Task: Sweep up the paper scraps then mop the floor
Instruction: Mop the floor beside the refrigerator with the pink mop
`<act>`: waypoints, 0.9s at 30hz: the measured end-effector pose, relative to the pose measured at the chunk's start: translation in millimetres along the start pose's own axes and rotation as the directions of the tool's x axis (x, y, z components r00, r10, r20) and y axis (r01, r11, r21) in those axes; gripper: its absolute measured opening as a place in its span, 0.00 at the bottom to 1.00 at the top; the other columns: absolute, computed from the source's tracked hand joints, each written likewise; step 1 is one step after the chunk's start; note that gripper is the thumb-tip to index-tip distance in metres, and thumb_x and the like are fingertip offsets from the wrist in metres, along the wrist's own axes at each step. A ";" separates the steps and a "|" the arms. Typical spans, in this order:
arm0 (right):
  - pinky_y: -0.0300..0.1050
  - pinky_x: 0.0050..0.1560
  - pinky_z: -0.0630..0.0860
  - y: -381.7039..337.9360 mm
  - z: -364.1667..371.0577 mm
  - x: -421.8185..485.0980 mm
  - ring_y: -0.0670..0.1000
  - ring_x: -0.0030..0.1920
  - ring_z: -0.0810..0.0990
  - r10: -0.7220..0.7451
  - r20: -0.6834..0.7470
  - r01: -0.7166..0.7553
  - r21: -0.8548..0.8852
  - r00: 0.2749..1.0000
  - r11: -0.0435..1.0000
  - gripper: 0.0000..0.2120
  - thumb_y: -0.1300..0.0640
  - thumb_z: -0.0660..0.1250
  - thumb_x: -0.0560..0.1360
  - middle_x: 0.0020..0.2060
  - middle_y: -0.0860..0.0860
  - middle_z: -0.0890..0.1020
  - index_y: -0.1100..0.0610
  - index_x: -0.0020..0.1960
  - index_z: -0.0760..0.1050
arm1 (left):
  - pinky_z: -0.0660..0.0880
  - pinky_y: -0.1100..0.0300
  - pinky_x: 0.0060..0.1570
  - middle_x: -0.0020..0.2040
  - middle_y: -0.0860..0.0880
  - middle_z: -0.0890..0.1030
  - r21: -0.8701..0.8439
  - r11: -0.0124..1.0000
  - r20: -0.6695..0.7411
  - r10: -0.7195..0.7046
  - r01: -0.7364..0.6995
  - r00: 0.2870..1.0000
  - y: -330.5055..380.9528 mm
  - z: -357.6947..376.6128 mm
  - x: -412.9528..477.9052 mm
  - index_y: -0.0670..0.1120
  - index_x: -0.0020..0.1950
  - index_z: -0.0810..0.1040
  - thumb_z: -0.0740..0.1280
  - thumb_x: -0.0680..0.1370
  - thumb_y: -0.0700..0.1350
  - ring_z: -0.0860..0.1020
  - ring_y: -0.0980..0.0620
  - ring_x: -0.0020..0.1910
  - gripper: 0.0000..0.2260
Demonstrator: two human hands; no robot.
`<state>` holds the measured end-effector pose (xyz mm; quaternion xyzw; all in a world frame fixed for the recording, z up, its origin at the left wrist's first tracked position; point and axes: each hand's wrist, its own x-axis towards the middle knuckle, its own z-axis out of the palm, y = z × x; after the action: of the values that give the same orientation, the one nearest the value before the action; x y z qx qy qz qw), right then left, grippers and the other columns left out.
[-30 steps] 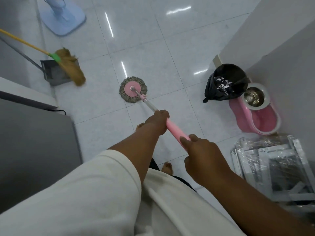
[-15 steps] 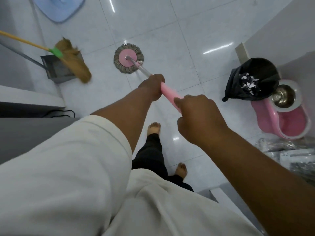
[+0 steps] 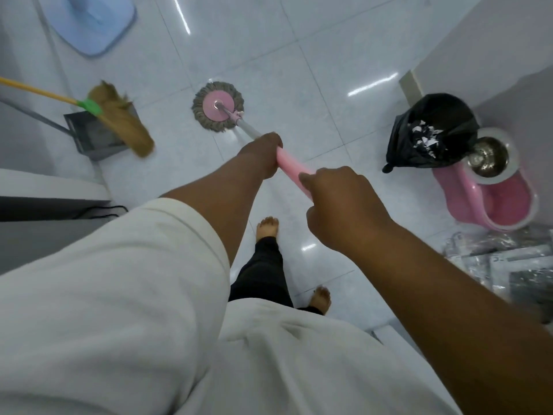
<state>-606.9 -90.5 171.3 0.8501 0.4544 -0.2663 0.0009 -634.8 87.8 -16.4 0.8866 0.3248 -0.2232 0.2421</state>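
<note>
Pink grip of the one mop [image 3: 217,110] is clasped by two hands, left hand [image 3: 263,154] nearer its head on the floor [image 3: 269,70], right hand [image 3: 341,205] behind. One broom [image 3: 119,121], one dustpan [image 3: 92,139], one bucket [image 3: 496,202] nearby.

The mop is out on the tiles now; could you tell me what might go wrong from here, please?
The mop head sits near the broom resting over the dustpan; a leftward stroke could knock it down.
The bare foot stands on glossy floor tiles; once wet, they may be slippery.
The open black bag of paper scraps stands beside the pink bucket; a bump could spill it.
</note>
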 end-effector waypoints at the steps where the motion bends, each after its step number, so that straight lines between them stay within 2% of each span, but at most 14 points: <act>1: 0.40 0.39 0.70 6.1 -0.1 -16.6 0.49 0.36 0.70 0.002 0.000 -0.002 -0.003 1.000 1.000 0.19 0.58 0.68 0.74 0.44 0.52 0.78 0.55 0.64 0.74 | 0.73 0.58 0.47 0.51 0.45 0.77 -0.059 0.996 -0.009 -0.065 0.064 0.998 13.8 8.6 -12.7 0.45 0.50 0.74 0.65 0.71 0.50 0.76 0.50 0.45 0.11; 2: 0.40 0.38 0.70 12.5 0.8 -34.2 0.49 0.35 0.70 0.004 0.001 -0.004 -0.008 1.000 1.000 0.19 0.60 0.67 0.74 0.44 0.52 0.78 0.55 0.65 0.74 | 0.74 0.59 0.44 0.50 0.45 0.77 -0.108 0.987 0.028 -0.116 0.118 0.993 25.1 20.0 -21.9 0.44 0.49 0.74 0.66 0.69 0.50 0.77 0.50 0.44 0.13; 5: 0.39 0.36 0.70 34.6 7.8 -88.3 0.48 0.34 0.71 0.028 0.013 -0.028 -0.010 1.000 1.000 0.19 0.62 0.65 0.74 0.43 0.51 0.79 0.54 0.64 0.75 | 0.75 0.55 0.51 0.54 0.45 0.78 -0.045 0.999 0.054 0.009 -0.007 0.999 62.6 44.5 -58.1 0.46 0.57 0.75 0.65 0.73 0.47 0.77 0.46 0.48 0.13; 9: 0.37 0.34 0.69 67.2 18.6 -158.4 0.48 0.34 0.72 0.081 0.022 -0.081 -0.007 0.996 0.997 0.16 0.63 0.64 0.73 0.43 0.50 0.80 0.54 0.61 0.77 | 0.77 0.51 0.55 0.60 0.46 0.78 -0.088 0.994 0.081 0.077 -0.070 0.994 115.5 77.8 -110.1 0.49 0.63 0.72 0.63 0.77 0.40 0.79 0.44 0.53 0.15; 15: 0.39 0.40 0.75 104.0 30.4 -234.2 0.49 0.37 0.76 0.134 0.033 -0.134 0.010 0.990 0.991 0.16 0.61 0.66 0.74 0.46 0.51 0.81 0.54 0.62 0.77 | 0.77 0.47 0.57 0.60 0.45 0.77 -0.048 0.990 0.121 0.137 -0.132 0.983 175.7 117.1 -160.1 0.46 0.65 0.70 0.65 0.77 0.39 0.79 0.43 0.54 0.17; 20: 0.39 0.46 0.76 111.0 42.6 -252.1 0.50 0.43 0.80 0.127 0.019 -0.128 0.037 0.992 0.991 0.18 0.58 0.67 0.75 0.49 0.51 0.81 0.54 0.65 0.74 | 0.77 0.48 0.58 0.61 0.45 0.76 -0.030 0.984 0.122 0.181 -0.178 0.976 185.1 130.3 -172.1 0.46 0.65 0.71 0.66 0.77 0.38 0.79 0.44 0.55 0.16; 24: 0.38 0.46 0.75 103.2 49.1 -243.3 0.49 0.39 0.75 0.082 0.031 -0.082 0.014 0.996 0.997 0.14 0.58 0.64 0.76 0.46 0.50 0.78 0.53 0.61 0.74 | 0.76 0.47 0.59 0.62 0.45 0.75 -0.006 0.983 0.128 0.180 -0.181 0.975 172.7 128.7 -166.3 0.46 0.66 0.70 0.66 0.77 0.38 0.78 0.43 0.57 0.18; 27: 0.38 0.47 0.76 100.8 45.6 -226.9 0.49 0.40 0.76 0.092 0.031 -0.092 0.019 0.995 0.996 0.14 0.58 0.64 0.76 0.48 0.50 0.78 0.53 0.61 0.74 | 0.76 0.47 0.58 0.64 0.46 0.74 -0.007 0.982 0.129 0.186 -0.187 0.974 165.6 120.4 -151.7 0.47 0.66 0.69 0.66 0.76 0.37 0.77 0.44 0.57 0.18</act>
<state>-650.6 -336.0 210.9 0.8660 0.4119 -0.2834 0.0114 -654.8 -163.6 20.3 0.8975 0.2232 -0.2571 0.2802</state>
